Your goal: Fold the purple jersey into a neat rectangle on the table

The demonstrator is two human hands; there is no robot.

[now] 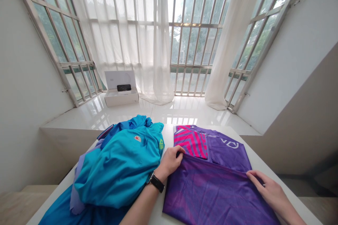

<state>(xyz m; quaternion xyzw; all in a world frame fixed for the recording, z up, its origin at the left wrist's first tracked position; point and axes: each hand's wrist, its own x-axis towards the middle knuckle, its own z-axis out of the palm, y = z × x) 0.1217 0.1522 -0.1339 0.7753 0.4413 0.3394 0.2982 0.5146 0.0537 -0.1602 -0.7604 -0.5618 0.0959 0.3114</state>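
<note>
A purple sports jersey [211,186] with pink stripes and white lettering lies on the white table [158,214], its lower part turned up over the upper part. My left hand [171,160], with a black watch on the wrist, pinches the left end of the turned-up edge. Over at the right end of that edge, my right hand [265,185] pinches the cloth between thumb and fingers. Beside the jersey on the left is a loose heap of teal clothing [118,168], with blue and lilac cloth showing under it. My left forearm passes close to this heap.
Behind the table is a glossy white window ledge [185,112]. An opened white box [121,98] stands there with a dark device [124,87] in it. White curtains [153,42] hang before barred windows. Walls rise on both sides.
</note>
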